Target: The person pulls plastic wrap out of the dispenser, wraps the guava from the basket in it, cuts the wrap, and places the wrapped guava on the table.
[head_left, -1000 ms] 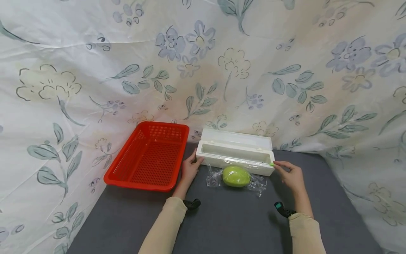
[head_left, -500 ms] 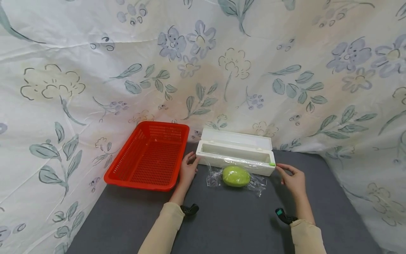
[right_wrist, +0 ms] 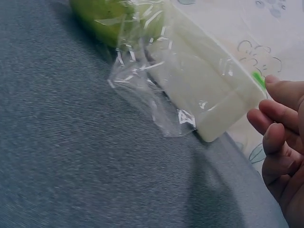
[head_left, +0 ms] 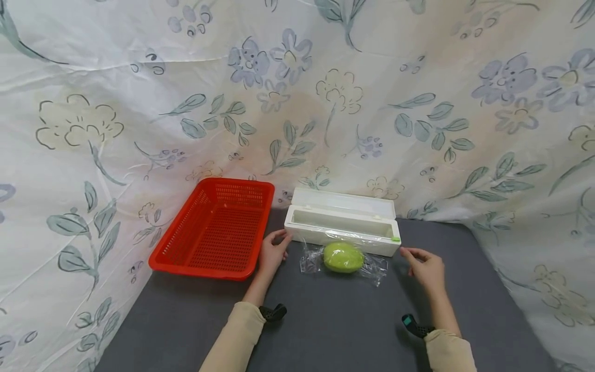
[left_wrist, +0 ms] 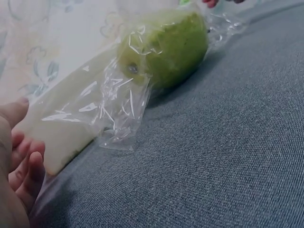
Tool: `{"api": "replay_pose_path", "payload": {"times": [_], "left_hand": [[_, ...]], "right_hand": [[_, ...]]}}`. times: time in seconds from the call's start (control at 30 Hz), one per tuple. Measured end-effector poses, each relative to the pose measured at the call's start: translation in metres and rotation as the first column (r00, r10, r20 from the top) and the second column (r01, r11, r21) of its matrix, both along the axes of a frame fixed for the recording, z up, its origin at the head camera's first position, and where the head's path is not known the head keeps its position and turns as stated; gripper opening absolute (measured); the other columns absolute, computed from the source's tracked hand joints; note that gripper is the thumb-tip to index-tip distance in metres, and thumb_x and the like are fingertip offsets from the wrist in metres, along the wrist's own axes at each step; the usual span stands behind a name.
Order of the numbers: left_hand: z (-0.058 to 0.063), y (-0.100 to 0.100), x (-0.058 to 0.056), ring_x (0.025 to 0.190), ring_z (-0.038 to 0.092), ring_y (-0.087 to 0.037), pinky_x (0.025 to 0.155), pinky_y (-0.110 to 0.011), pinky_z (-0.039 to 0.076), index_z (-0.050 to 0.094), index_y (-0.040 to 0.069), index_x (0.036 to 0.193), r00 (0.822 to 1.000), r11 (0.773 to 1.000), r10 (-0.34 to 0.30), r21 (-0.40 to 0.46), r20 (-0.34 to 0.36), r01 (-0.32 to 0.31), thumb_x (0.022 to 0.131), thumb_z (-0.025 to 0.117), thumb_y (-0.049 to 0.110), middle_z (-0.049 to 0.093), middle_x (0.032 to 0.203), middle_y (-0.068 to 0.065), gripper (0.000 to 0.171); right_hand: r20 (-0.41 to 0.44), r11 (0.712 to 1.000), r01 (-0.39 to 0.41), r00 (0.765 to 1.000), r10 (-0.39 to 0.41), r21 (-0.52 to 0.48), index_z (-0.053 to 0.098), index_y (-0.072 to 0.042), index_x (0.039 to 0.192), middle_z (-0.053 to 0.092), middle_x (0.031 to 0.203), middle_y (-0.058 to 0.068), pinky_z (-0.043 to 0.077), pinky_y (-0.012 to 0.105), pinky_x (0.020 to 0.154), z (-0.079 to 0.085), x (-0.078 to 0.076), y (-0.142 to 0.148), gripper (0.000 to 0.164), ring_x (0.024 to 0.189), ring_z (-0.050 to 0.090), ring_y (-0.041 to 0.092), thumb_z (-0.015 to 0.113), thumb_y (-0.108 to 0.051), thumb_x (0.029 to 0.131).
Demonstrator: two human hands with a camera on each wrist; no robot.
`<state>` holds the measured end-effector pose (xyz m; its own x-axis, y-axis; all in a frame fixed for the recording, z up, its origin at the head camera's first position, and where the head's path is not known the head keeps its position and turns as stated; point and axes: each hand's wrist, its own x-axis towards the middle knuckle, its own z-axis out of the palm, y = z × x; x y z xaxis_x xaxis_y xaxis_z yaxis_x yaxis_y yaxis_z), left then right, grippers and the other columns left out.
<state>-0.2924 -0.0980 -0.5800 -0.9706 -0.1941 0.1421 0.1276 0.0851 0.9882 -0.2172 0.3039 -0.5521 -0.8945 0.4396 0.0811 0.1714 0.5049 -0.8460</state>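
A long white cling film box (head_left: 341, 235) stands with its lid (head_left: 344, 201) raised behind it. A green slider (head_left: 395, 239) sits at the right end of its front edge. Clear film (right_wrist: 185, 85) lies against the box front and around a smooth oval green fruit (head_left: 343, 258) on the table, its loose ends spread to both sides. My left hand (head_left: 273, 251) is at the box's left end, thumb and fingers apart; contact is hard to tell. By the right end is my right hand (head_left: 426, 267), fingers loosely bent, holding nothing.
A red slotted plastic basket (head_left: 160, 261) stands at the left, close beside my left hand. The dark grey table (head_left: 344, 330) extends toward me. A floral cloth (head_left: 344, 134) hangs right behind the box and basket.
My right fingertips have come off the green slider and moved slightly down and outward. My left hand has eased down from the box's end. The box and wrapped fruit stay put.
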Motion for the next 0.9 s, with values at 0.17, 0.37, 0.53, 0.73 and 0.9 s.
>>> {"api": "replay_pose_path", "payload": {"times": [0.17, 0.37, 0.53, 0.73, 0.9], "left_hand": [[0.002, 0.001, 0.001, 0.043, 0.055, -0.008, 0.045, -0.022, 0.048, 0.078, 0.002, 0.122, 1.000, 0.999, -0.026, -0.032, 0.002, 0.026, 0.093, 0.085, 0.024, 0.077, 0.108, -0.018, 0.037], [0.006, 0.005, 0.000, 0.043, 0.055, -0.010, 0.046, -0.023, 0.048, 0.082, 0.006, 0.118, 0.998, 0.998, -0.057, -0.028, 0.015, 0.057, 0.092, 0.086, 0.028, 0.077, 0.093, -0.017, 0.034], [0.010, 0.010, -0.001, 0.043, 0.053, -0.009, 0.046, -0.023, 0.047, 0.082, 0.006, 0.117, 0.998, 0.998, -0.061, -0.022, 0.035, 0.062, 0.091, 0.087, 0.026, 0.072, 0.081, -0.028, 0.032], [0.014, 0.011, -0.003, 0.044, 0.054, -0.010, 0.046, -0.023, 0.047, 0.084, 0.008, 0.115, 0.995, 0.997, -0.077, -0.016, 0.055, 0.078, 0.090, 0.088, 0.026, 0.069, 0.077, -0.033, 0.030], [0.013, 0.009, -0.004, 0.044, 0.054, -0.013, 0.045, -0.025, 0.044, 0.085, 0.012, 0.110, 0.995, 0.996, -0.023, -0.084, 0.102, 0.032, 0.087, 0.090, 0.036, 0.068, 0.070, -0.030, 0.034]], "right_hand": [[0.023, 0.999, -0.044, 0.999, 0.044, -0.022, 0.077, -0.001, 0.125, 0.072, 0.080, 0.017, 0.043, 0.030, 0.048, -0.004, -0.002, -0.005, 0.055, 0.051, 0.059, 0.016, 0.077, -0.049, 0.097], [0.028, 0.991, -0.063, 0.997, 0.066, -0.121, 0.075, -0.002, 0.129, 0.073, 0.090, 0.015, 0.045, 0.028, 0.049, -0.010, -0.011, -0.012, 0.054, 0.050, 0.057, 0.011, 0.079, -0.044, 0.096], [0.025, 0.979, -0.054, 0.998, 0.060, -0.196, 0.076, 0.000, 0.127, 0.073, 0.093, 0.011, 0.045, 0.026, 0.049, -0.011, -0.017, -0.019, 0.054, 0.049, 0.054, 0.009, 0.082, -0.043, 0.095], [0.021, 0.978, -0.007, 1.000, 0.012, -0.210, 0.078, 0.001, 0.124, 0.070, 0.088, 0.009, 0.043, 0.026, 0.049, -0.009, -0.016, -0.025, 0.055, 0.049, 0.053, 0.009, 0.085, -0.043, 0.091], [0.047, 0.981, 0.038, 0.998, -0.029, -0.191, 0.079, 0.000, 0.122, 0.069, 0.088, 0.007, 0.043, 0.026, 0.049, -0.008, -0.016, -0.025, 0.057, 0.050, 0.053, 0.009, 0.086, -0.046, 0.089]]}}
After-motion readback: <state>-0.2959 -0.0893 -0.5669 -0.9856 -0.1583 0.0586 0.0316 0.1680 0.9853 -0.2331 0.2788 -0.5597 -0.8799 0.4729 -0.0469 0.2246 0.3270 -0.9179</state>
